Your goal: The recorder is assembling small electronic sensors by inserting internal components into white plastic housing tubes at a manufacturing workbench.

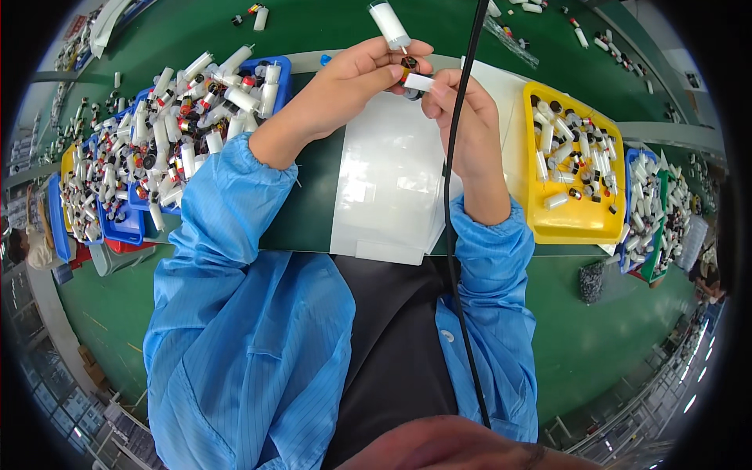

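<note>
Above the far edge of the work surface, my left hand (356,82) has its thumb and fingers closed on a small black, red and yellow part (408,69). From that part a thin stem leads up to a white cylinder (388,25) with a grey, clear-looking end, tilted away from me. My right hand (468,117) pinches the end of a small flat white piece (419,82) that lies against the same part. Another dark round bit shows below it, partly covered by fingers. Both hands nearly meet, fingertips close together.
Glossy white sheets (388,188) lie below my hands. Heaped blue trays (280,78) of white cylinders stand left; a yellow tray (580,223) with similar parts stands right. A black cable (454,235) hangs down past my right hand. Loose parts (580,35) lie on the far green surface.
</note>
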A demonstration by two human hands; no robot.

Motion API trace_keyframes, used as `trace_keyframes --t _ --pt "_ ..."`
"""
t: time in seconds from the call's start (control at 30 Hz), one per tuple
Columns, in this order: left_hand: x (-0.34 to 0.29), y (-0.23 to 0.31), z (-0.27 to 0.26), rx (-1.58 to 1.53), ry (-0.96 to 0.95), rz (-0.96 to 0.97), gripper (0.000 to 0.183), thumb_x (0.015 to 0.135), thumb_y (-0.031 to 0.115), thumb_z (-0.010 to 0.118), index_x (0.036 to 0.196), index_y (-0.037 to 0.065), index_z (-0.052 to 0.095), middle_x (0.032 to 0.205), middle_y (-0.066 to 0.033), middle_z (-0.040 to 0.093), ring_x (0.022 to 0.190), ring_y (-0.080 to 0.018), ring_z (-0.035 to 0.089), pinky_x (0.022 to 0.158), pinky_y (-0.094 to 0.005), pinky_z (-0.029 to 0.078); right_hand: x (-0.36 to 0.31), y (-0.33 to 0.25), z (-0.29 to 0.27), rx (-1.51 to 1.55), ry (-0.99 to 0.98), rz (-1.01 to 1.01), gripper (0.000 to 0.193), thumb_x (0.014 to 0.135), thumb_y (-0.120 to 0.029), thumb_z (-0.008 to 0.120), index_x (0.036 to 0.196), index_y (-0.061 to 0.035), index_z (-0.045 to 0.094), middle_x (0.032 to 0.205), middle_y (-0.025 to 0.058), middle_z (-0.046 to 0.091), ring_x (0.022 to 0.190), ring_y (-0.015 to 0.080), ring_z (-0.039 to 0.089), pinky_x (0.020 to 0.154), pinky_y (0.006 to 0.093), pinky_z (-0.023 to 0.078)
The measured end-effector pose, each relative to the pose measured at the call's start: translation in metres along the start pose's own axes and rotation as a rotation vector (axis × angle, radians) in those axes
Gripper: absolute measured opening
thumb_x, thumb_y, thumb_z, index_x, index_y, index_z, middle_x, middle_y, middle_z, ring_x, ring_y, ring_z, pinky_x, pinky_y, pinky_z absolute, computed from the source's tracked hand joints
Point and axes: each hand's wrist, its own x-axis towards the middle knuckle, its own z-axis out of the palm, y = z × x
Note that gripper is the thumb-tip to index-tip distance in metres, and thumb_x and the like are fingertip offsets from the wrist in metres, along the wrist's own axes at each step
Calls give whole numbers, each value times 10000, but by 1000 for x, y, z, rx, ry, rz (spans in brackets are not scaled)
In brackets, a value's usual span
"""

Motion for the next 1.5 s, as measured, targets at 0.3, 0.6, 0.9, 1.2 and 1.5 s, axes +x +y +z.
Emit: trace_keyframes --t 0.3,0.6,0.9,1.2,1.5 --pt "-1 -2 1 134 -33 30 376 1016 53 443 1386 27 505 1250 -63 614 1151 -129 568 978 -290 457 1 -1 8 -239 117 -45 112 948 -90 666 1002 8 660 870 2 662 777 28 573 679 164 435" --pt "-1 -3 0 146 -96 34 363 1010 48 506 1364 -32 506 1271 -88 618 1155 -156 596 1025 -309 457 1 4 8 -333 277 -30 85 940 -58 653 974 20 655 820 22 680 712 50 600 632 177 468" --pt "-3 3 1 83 -76 -4 399 951 -34 581 1343 -54 513 1284 -135 612 1151 -176 617 1000 -283 485 -1 2 14 -313 231 -100 68 925 -32 667 955 22 639 823 54 687 741 80 644 670 202 513" --pt "-3 7 4 97 -79 20 371 941 -1 622 1298 -70 551 1148 -108 672 1038 -159 663 945 -277 522 -2 2 13 -208 188 -84 44 942 -30 622 963 9 625 849 45 678 772 92 634 711 219 509" --pt "0 7 -1 134 41 -6 433 906 -21 660 1318 -52 532 1191 -127 644 1049 -183 669 935 -295 534 0 6 -1 -31 145 -176 56 924 -52 616 960 -34 578 930 11 637 830 86 553 772 249 454"
